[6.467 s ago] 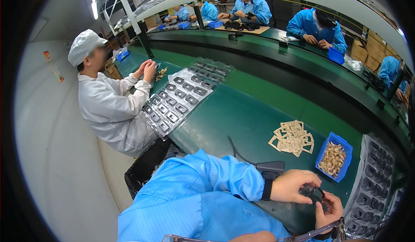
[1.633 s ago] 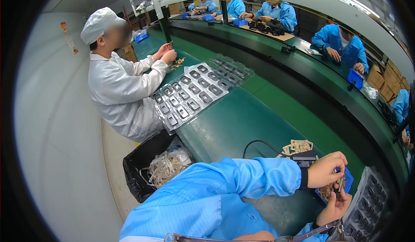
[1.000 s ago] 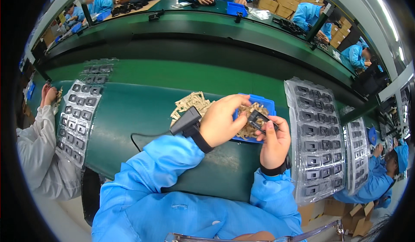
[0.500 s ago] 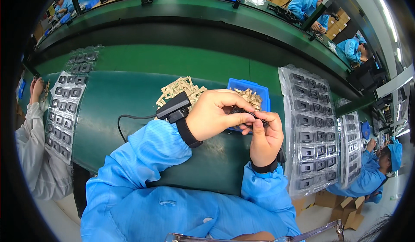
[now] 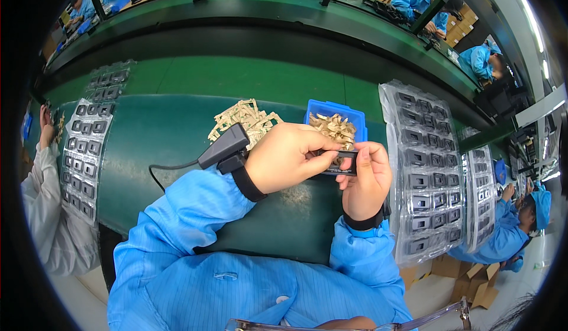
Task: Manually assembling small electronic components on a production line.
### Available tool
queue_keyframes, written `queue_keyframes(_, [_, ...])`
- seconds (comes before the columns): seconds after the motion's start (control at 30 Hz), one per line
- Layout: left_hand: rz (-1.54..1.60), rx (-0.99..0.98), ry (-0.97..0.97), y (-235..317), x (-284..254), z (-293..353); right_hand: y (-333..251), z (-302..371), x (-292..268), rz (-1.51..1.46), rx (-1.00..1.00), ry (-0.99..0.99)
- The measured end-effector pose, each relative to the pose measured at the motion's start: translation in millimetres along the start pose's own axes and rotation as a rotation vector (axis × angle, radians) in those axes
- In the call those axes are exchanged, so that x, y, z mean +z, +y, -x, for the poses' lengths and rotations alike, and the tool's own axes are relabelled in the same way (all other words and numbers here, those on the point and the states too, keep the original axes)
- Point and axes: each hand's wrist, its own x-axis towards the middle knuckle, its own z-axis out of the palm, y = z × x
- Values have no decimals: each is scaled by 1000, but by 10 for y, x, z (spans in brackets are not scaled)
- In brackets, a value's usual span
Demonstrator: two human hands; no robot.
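My left hand (image 5: 289,158) and my right hand (image 5: 368,180) hold a small black rectangular frame (image 5: 353,165) between them, each pinching one side with thumb and fingers. The frame has a window-like opening in it, and my left fingers hide part of it. Just beyond my hands stands a blue bin (image 5: 361,124) filled with curled tan strips (image 5: 334,128). Left of the bin, a loose pile of flat beige frame-shaped pieces (image 5: 247,120) lies on the green table (image 5: 160,133). Both wrists wear black bands, and a black device with a cable sits at the left one.
Clear trays of black frames lie on the right (image 5: 417,177) and left (image 5: 86,144). At far left is another person's white sleeve (image 5: 44,183). A person in blue (image 5: 497,227) works at right, above open cardboard boxes (image 5: 476,283). A dark rail (image 5: 236,35) runs across the far side.
The black frame has been turned, so its flat face and opening now show. Both hands remain near the bin, and the view has shifted slightly.
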Motion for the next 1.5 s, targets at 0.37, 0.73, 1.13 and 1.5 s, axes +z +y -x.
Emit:
queue_keyframes(0.37, [-568, 400, 80, -57, 60, 11, -9, 60, 3, -114, 136, -255])
queue_keyframes(0.73, [300, -254, 96, 67, 77, 6, 126, 11, 42, 295, -124, -120])
queue_keyframes(1.13, [399, -392, 184, 15, 34, -11, 52, 9, 22, -12, -17, -41])
queue_keyframes(1.5, [-422, 311, 250, 30, 56, -24, 59, 50, 97, 63, -176, -228])
